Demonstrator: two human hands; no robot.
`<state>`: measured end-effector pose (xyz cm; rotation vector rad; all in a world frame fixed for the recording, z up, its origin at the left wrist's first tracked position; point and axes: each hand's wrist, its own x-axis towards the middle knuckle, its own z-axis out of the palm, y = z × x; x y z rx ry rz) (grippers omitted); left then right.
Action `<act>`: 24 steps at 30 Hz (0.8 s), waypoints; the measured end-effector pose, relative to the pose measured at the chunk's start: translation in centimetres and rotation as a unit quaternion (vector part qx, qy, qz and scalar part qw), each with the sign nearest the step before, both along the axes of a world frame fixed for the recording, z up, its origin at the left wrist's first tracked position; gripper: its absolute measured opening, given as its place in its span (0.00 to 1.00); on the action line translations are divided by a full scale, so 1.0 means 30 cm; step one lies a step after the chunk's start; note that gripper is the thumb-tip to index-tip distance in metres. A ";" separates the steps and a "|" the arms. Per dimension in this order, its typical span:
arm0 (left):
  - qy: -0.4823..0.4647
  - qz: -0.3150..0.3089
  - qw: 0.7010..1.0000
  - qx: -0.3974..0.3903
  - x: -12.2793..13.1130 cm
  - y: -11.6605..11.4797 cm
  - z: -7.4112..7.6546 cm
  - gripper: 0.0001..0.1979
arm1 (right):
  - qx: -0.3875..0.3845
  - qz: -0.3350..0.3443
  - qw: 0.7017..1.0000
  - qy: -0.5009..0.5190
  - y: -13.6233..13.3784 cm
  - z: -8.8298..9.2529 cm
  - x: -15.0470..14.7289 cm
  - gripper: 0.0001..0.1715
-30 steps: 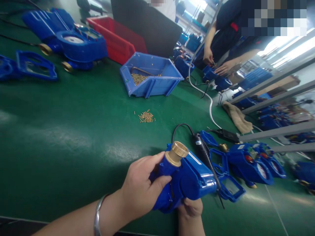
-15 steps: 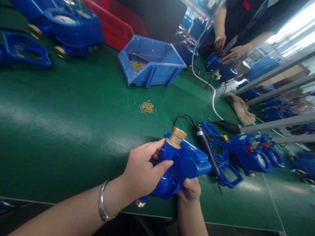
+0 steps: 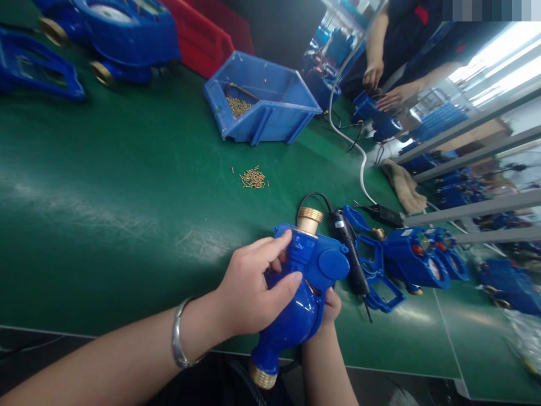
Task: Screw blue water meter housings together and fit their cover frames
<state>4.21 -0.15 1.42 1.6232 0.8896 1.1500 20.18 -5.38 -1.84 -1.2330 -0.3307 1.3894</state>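
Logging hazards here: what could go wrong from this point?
The water meter has its lower brass end past the green table's front edge in view; if the left hand or right hand slips, it could fall.
The black screwdriver lies close beside it and might get knocked.
The small brass fasteners lie loose and could scatter if bumped.

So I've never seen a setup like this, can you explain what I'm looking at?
There's no machine: these are a person's own bare hands, seen by a camera worn on the head, looking forward and down. The left hand grips a blue housing with brass threaded ends; the right hand, partly hidden, holds its other side. On the green table are a pile of small brass pins, a blue bin and a black corded tool. Another person's hands are at upper right.
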 end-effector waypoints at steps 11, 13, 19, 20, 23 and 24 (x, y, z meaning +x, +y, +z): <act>-0.027 -0.042 0.996 0.076 0.007 -0.015 -0.023 0.27 | 0.029 0.068 0.994 0.083 -0.009 0.053 -0.025 0.32; -0.015 -0.044 0.995 0.084 0.006 -0.015 -0.026 0.28 | 0.035 0.076 0.992 0.091 -0.008 0.057 -0.027 0.34; 0.008 -0.056 0.987 0.150 0.004 -0.021 -0.007 0.31 | 0.052 0.072 0.991 0.105 -0.014 0.024 -0.020 0.38; 0.010 -0.060 0.984 0.165 0.005 -0.028 0.001 0.32 | 0.053 0.068 0.991 0.104 -0.017 0.014 -0.017 0.39; 0.030 -0.064 0.979 0.192 0.005 -0.059 0.026 0.35 | 0.052 0.051 0.993 0.089 -0.027 -0.023 -0.004 0.36; 0.039 -0.062 0.978 0.196 0.004 -0.071 0.033 0.36 | 0.050 0.041 0.995 0.078 -0.029 -0.036 0.001 0.35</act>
